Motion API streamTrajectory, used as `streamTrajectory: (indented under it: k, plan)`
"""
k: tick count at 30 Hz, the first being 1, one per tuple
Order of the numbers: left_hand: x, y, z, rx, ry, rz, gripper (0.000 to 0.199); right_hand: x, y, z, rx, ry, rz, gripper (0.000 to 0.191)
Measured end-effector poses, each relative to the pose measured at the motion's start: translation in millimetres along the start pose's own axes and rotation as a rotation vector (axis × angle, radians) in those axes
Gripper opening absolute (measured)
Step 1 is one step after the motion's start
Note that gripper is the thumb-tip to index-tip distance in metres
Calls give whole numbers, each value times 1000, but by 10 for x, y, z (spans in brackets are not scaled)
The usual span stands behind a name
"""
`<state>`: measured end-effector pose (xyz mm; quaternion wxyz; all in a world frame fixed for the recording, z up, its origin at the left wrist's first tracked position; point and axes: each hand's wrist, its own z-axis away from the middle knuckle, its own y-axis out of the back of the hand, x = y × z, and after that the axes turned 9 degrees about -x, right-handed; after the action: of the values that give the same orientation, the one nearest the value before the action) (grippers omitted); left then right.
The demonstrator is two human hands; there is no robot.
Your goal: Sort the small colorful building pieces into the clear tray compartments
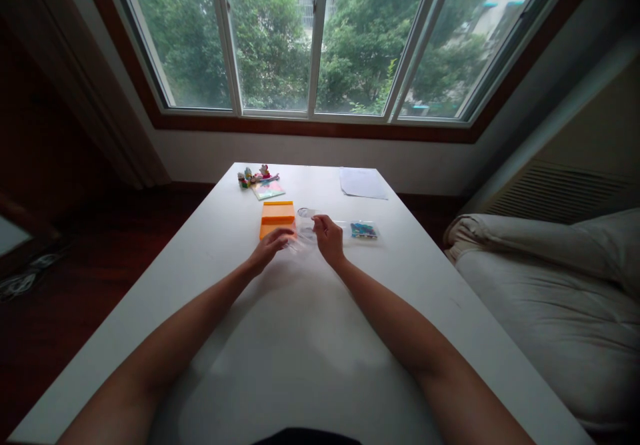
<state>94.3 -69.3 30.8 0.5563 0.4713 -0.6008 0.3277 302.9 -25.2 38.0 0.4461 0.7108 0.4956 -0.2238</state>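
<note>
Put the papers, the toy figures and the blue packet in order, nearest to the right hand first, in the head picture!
1. Blue packet: just right of the right hand.
2. Papers: far end of the table, on the right.
3. Toy figures: far end, on the left.

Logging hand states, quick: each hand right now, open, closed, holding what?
Left hand: fingers curled at the clear plastic, by the orange case; grip cannot be told.
Right hand: closed, pinching the clear plastic.
</note>
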Motion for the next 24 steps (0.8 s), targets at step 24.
streamTrajectory:
  k: [24]
  plan:
    - [-579,1205,-65,765,197,-427,41,378,23,-26,-378,138,601,20]
